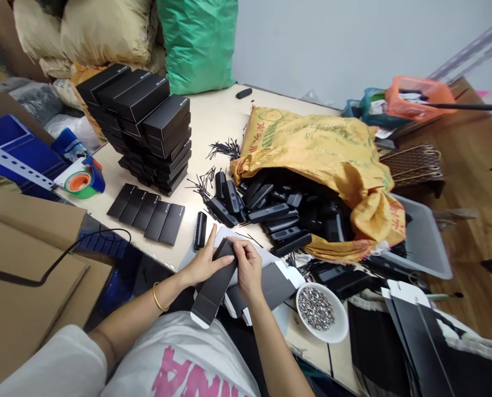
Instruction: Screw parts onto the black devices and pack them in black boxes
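The left hand (208, 261) and right hand (248, 269) both grip a black carton (215, 286) between thumbs and fingers, its open flap toward the wearer. Just right of the hands, a white bowl (322, 312) of small metal parts sits on the worktop (204, 201).

A pale, plain wall (332, 49) rises behind a cream-topped table (204, 124).

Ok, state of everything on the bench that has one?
Carton: part-folded, lower end flap open
Left hand: grip on carton
Right hand: grip at carton's upper end
Box stack: piled, visible tops closed
Box row: five, side by side
Yellow sack: on its side, mouth open, black units spilling out
Bowl: upright, holding metal bits
Green bag: upright, bulging
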Action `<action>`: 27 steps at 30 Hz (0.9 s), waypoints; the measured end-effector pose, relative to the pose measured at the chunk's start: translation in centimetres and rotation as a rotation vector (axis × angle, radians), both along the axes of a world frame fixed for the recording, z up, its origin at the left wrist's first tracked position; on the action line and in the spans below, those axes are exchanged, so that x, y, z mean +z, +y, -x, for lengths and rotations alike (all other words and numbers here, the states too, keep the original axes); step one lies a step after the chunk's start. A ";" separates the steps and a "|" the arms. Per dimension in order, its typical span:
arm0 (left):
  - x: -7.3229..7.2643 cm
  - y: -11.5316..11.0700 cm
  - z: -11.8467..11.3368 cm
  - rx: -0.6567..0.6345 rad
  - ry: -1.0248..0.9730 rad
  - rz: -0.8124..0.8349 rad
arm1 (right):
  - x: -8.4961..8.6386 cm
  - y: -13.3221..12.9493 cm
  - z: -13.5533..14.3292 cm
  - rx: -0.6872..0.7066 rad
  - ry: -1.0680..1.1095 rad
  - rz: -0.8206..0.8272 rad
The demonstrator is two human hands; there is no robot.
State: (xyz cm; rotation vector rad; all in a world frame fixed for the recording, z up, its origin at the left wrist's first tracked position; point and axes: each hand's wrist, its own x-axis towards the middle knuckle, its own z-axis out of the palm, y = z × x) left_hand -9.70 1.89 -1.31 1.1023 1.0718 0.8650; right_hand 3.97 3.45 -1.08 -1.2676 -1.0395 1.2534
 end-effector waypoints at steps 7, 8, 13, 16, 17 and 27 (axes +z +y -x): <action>0.5 -1.5 3.0 -0.020 0.185 -0.632 | -1.3 2.0 2.7 -0.168 -0.054 0.061; 0.8 -1.5 3.6 0.078 0.265 -0.708 | -1.4 2.3 4.0 -0.088 -0.146 0.023; 2.4 -0.4 6.9 0.485 0.721 -0.448 | -2.2 3.1 8.6 0.191 -0.439 -0.122; 2.7 0.3 7.9 0.315 0.865 -0.345 | -2.1 4.5 6.3 0.241 -0.396 -0.112; 2.7 0.4 8.0 0.260 0.887 -0.328 | -1.7 5.1 4.5 0.245 -0.366 -0.098; 1.9 0.3 2.6 -0.156 0.681 -0.505 | 4.3 2.7 -3.0 0.508 -0.635 -0.216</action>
